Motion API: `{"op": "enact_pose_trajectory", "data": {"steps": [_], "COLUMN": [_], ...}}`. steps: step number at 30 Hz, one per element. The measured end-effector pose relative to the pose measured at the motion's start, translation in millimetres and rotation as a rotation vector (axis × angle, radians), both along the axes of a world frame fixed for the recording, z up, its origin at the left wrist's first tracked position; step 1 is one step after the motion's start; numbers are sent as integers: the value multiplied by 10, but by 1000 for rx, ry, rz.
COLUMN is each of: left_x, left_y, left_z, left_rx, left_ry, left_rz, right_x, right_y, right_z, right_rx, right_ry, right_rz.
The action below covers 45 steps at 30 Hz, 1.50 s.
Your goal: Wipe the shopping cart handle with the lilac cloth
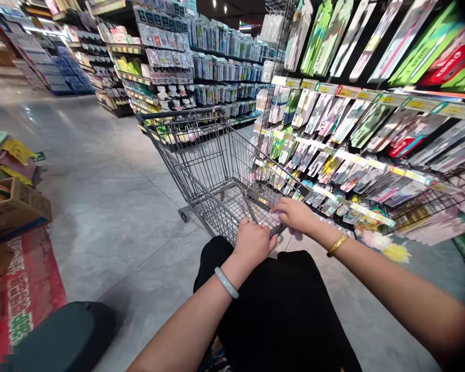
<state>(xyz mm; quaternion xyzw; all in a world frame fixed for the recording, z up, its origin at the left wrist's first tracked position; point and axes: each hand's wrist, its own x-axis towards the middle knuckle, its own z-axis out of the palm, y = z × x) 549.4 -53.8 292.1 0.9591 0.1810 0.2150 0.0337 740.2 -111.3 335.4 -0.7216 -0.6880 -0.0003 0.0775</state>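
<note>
In the head view, our left hand (254,241) is curled closed around the dark handle (278,230) of a grey wire-mesh metal shopping cart (217,199), standing before us beside racks of colourful carded packages (366,116). Our right hand (296,214) bends loosely at the handle's right; we cannot tell whether it grips. We judge this as steering; pushing calls for a firm, even hold.
</note>
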Motion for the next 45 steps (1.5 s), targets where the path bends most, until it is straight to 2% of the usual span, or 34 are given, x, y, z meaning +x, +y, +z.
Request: {"op": "enact_pose_trajectory", "data": {"steps": [2,4,8,10,12,14,16,19,22,26,28,33,37,40,45], "left_x": [-1,1,-2,-5,-3,5,10,2,-13,-3,7,-10,-39,-39,-86], "left_y": [-5,-7,1,5,3,-6,-14,-11,6,11,7,30,70,85,118], "left_z": [-1,-6,-18,-16,-9,-3,-3,-11,-12,-7,-11,-15,19,46,61], "left_rx": [5,2,-6,-9,-13,-12,-11,-11,-9,3,-1,-8,-1,-1,0], "left_ry": [-6,-13,-21,-19,-13,-10,-16,-33,-31,-17,-17,-21,17,34,23], "left_rz": [-3,4,3,0,4,5,5,1,-4,5,5,-2,-19,-22,-2], "right_x": [134,116,-155,-149,-39,35,-26,-226,-167,123,71,-296,-120,-15,-308], "right_y": [-7,-42,-181,-235,-258,-268,-293,-375,-449,-439,-427,-507,-495,-375,-207], "right_z": [7,-17,-145,-212,-268,-316,-358,-406,-422,-427,-423,-307,-103,21,68], "right_rx": [18,59,139,184,246,323,381,353,299,357,375,207,20,-56,-71], "right_ry": [-68,-65,62,120,173,205,209,187,159,172,202,257,262,155,-33], "right_rz": [-165,-225,3,61,8,-116,-201,-133,-37,-129,-124,16,85,57,78]}}
